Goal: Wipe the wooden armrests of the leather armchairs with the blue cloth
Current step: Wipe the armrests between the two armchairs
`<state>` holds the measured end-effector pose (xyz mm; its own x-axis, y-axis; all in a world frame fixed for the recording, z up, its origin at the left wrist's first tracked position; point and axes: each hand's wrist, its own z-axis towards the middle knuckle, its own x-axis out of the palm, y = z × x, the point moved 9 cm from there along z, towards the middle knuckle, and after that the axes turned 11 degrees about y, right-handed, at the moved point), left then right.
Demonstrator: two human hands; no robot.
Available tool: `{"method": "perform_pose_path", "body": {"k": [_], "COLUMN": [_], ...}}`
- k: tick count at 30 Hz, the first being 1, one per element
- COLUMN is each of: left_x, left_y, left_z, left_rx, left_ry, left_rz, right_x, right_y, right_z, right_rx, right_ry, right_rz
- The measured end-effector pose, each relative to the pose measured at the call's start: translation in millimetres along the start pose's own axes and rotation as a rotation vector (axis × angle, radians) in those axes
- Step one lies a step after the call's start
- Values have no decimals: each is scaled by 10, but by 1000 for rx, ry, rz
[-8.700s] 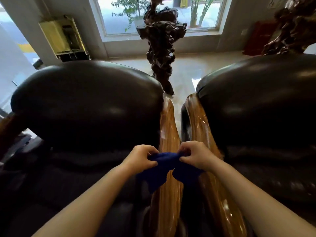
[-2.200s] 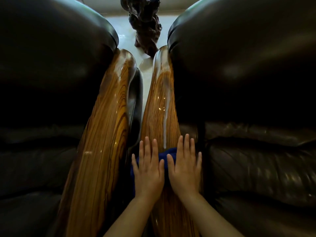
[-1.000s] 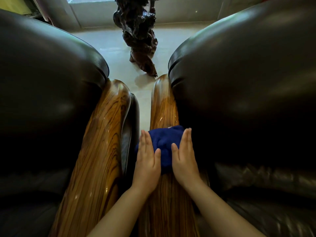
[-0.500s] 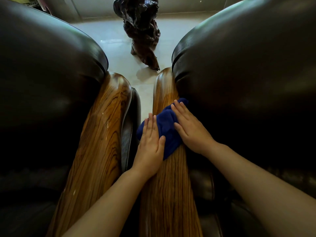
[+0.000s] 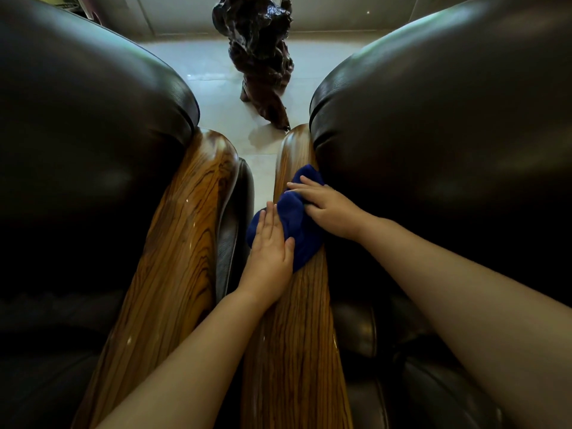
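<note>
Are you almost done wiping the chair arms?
Not yet. Both hands, left hand and right hand, press the blue cloth partway up the right armrest. Its far tip is left, and the left armrest has no cloth on it.

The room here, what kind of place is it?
Probably a living room or lounge: two dark leather armchairs stand side by side with polished wooden armrests, and a carved dark wood sculpture stands on the glossy tiled floor.
</note>
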<state>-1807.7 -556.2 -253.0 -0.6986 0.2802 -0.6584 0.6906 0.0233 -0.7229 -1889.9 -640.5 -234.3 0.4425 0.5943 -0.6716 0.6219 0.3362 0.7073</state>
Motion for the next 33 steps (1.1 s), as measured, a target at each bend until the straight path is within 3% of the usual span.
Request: {"method": "perform_pose_path", "body": {"k": [7, 11, 16, 22, 25, 28, 33], "left_x": [-14, -97, -190, -287, -307, -399, -626], "left_y": [-31, -69, -88, -76, -86, -109, -252], "left_z": [-431, -494, -529, -647, -692, -705, -635], "left_rx": [80, 79, 65, 47, 34, 11, 13], "left_ry": [19, -22, -65, -183, -184, -205, -120], "left_rz": [-40, -101, -144, -59, -14, 23, 95], "right_x": [181, 209, 186, 207, 209, 196, -61], "right_y": [142, 234, 290, 387, 270, 63, 171], "right_z": [-528, -625, -678, -967, -1191, -1308, -1223], "right_rx": [-69, -104, -28, 50, 120, 253, 282], "right_ry": [-50, 7, -96, -418, -541, -544, -436], "right_rz": [-251, -249, -228, -401, -264, -67, -169]}}
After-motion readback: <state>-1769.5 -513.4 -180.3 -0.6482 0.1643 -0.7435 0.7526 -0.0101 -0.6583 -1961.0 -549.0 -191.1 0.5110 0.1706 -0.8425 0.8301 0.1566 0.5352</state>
